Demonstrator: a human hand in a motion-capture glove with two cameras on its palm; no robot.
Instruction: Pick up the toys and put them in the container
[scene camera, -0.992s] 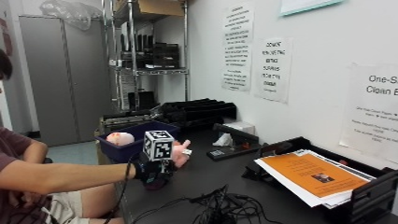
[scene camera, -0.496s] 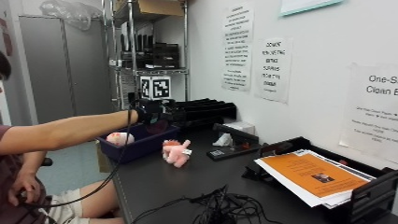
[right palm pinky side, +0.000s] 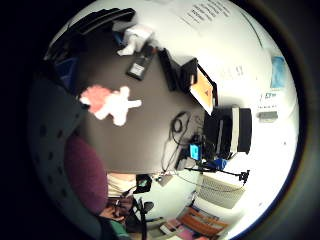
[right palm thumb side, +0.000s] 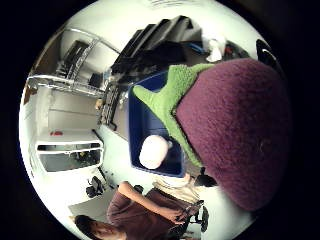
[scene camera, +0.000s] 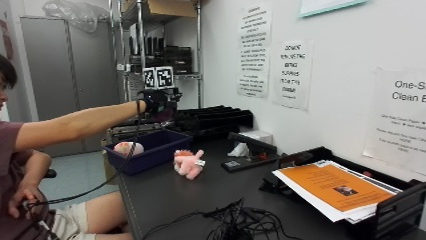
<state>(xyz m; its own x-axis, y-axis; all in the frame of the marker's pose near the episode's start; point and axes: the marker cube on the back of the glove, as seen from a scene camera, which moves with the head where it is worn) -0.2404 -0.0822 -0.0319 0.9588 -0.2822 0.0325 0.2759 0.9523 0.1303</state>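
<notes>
My gloved right hand (scene camera: 157, 101) is held up in the air above the blue container (scene camera: 154, 154) and grips a purple plush eggplant (right palm thumb side: 235, 135) with a green leafy top (right palm thumb side: 167, 97). The eggplant (right palm pinky side: 87, 175) fills much of both palm views. Straight below the palm is the blue container (right palm thumb side: 142, 125), with a pale pink round toy (right palm thumb side: 154, 151) (scene camera: 124, 147) lying inside. A pink plush animal (scene camera: 188, 163) (right palm pinky side: 112, 102) lies on the dark table just right of the container, apart from my hand.
Black stacked trays (scene camera: 214, 118) stand behind the container, with a metal shelf rack (scene camera: 160, 55) further back. A black device (scene camera: 247, 161) and white tissue (scene camera: 239, 149) lie mid-table. An orange-topped paper stack (scene camera: 331, 188) sits at the right; cables (scene camera: 233, 220) lie at the front edge.
My hand has risen from the table beside the pink plush animal and moved back to above the blue container. The pink plush animal stays on the table.
</notes>
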